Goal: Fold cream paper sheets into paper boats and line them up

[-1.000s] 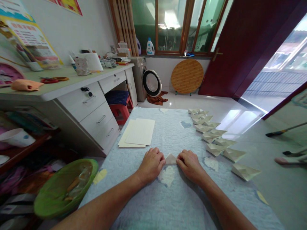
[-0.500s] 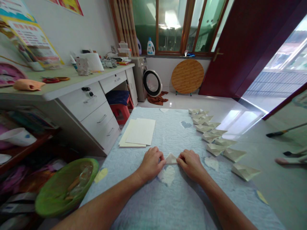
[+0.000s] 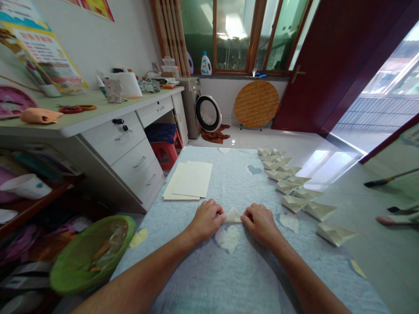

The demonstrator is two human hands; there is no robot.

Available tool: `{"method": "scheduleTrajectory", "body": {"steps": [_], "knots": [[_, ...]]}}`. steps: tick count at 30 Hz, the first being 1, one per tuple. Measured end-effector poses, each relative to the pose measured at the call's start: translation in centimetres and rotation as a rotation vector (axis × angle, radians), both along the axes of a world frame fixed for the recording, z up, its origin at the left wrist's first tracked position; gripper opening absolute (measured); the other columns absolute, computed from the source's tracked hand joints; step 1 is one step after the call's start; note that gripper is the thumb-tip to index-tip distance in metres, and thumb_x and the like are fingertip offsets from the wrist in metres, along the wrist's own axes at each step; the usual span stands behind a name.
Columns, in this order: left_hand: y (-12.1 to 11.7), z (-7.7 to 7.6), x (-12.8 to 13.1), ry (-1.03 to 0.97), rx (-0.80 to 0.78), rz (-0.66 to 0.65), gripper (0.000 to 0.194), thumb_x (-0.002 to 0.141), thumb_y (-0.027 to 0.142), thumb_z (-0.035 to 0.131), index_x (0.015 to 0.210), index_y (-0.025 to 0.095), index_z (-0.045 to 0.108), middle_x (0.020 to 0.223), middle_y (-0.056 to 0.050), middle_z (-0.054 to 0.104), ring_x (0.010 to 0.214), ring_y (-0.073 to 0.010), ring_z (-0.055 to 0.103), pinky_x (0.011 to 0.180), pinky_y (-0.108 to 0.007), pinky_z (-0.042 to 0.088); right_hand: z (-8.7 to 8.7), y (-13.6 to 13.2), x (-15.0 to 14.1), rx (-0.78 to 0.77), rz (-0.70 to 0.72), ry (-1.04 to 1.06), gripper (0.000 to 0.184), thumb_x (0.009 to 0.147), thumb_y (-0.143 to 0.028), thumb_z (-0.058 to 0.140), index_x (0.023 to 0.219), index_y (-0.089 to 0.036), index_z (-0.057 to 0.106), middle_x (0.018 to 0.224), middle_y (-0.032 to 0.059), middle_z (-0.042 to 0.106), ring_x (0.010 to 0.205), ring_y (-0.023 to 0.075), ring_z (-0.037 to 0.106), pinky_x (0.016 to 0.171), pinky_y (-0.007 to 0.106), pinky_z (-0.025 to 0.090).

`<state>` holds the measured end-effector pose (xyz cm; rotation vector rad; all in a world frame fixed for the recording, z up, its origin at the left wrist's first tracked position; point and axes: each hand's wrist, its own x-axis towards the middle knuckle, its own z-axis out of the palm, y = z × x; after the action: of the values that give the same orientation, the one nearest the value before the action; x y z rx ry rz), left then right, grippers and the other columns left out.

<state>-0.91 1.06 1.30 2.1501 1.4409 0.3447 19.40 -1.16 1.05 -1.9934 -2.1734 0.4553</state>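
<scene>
In the head view, the left hand and the right hand sit close together, fingers curled and nearly closed. Each seems to pinch one end of a folded paper triangle lying between them on a pale blue quilted mat. The fingertips are partly hidden, so the exact grip is hard to tell. The paper looks light and thin, firm along its creases but easily crushed, so it would best be held by the folded ends. Ahead of the left hand lies a stack of cream paper sheets. Ahead and to the right of the right hand runs a line of folded paper boats. Left of the left hand, off the mat, sits a green plastic basin.
</scene>
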Motion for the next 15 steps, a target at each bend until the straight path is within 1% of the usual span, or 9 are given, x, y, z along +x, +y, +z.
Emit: {"method": "scheduleTrajectory", "body": {"steps": [3,11,15], "knots": [[-0.04,-0.05,0.03,0.009,0.003,-0.001,0.017,0.085,0.027,0.058,0.08,0.019,0.071,0.09,-0.006,0.06,0.095,-0.0216,0.055,0.085,-0.03,0.042,0.02,-0.01,-0.02,0.008,0.003,0.003,0.019,0.089,-0.027,0.057,0.078,-0.019,0.07,0.085,0.005,0.068,0.086,0.0202,0.056,0.074,0.03,0.03],[-0.11,-0.03,-0.12,0.009,0.001,-0.039,0.011,0.082,0.026,0.063,0.077,0.02,0.072,0.092,-0.005,0.06,0.096,-0.0209,0.054,0.086,-0.03,0.041,0.09,-0.07,-0.03,0.013,0.005,0.012,0.018,0.088,-0.027,0.058,0.077,-0.019,0.069,0.084,0.0048,0.068,0.085,0.0199,0.056,0.073,0.029,0.03],[-0.06,-0.02,-0.02,0.036,0.013,-0.037,0.011,0.082,0.026,0.064,0.076,0.019,0.071,0.091,-0.005,0.06,0.096,-0.0211,0.054,0.086,-0.031,0.041,0.0,-0.13,-0.04,0.019,0.005,0.002,0.018,0.088,-0.028,0.058,0.077,-0.019,0.069,0.084,0.005,0.067,0.085,0.0205,0.056,0.073,0.029,0.03]]}}
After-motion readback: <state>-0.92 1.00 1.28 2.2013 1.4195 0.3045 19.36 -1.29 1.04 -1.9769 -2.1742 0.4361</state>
